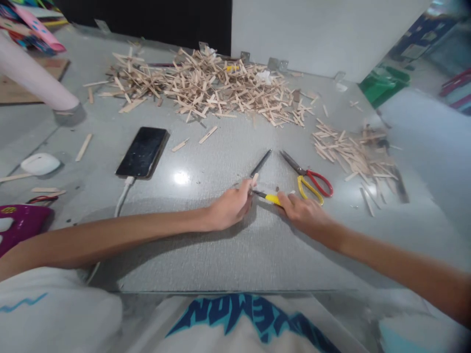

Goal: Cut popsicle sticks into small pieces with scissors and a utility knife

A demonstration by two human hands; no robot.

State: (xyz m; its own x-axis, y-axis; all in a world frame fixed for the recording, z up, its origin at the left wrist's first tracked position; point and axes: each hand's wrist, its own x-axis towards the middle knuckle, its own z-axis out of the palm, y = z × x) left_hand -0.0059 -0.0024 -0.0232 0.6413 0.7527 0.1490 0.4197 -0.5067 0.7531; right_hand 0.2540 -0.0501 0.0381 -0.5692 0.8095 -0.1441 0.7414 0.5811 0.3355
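Observation:
My left hand point(231, 206) is closed around a short piece of wooden stick point(255, 179), whose pale end sticks out above the thumb. In my right hand point(303, 212) is a yellow-handled tool point(273, 199); its dark metal tip meets the left fingers beside the stick. Whether this tool is a knife or pliers I cannot tell. Just beyond the left hand lies a slim dark rod-like tool point(261, 163). Scissors point(300, 170) with one red and one yellow handle rest beyond the right hand, blades pointing away.
A large heap of wooden sticks point(206, 88) spreads across the back; a smaller pile point(353, 152) lies right. On the left are a phone point(143, 152) with a white cable point(121, 198), a white mouse-shaped object point(40, 163) and a purple device point(25, 223). A panel point(312, 34) stands behind.

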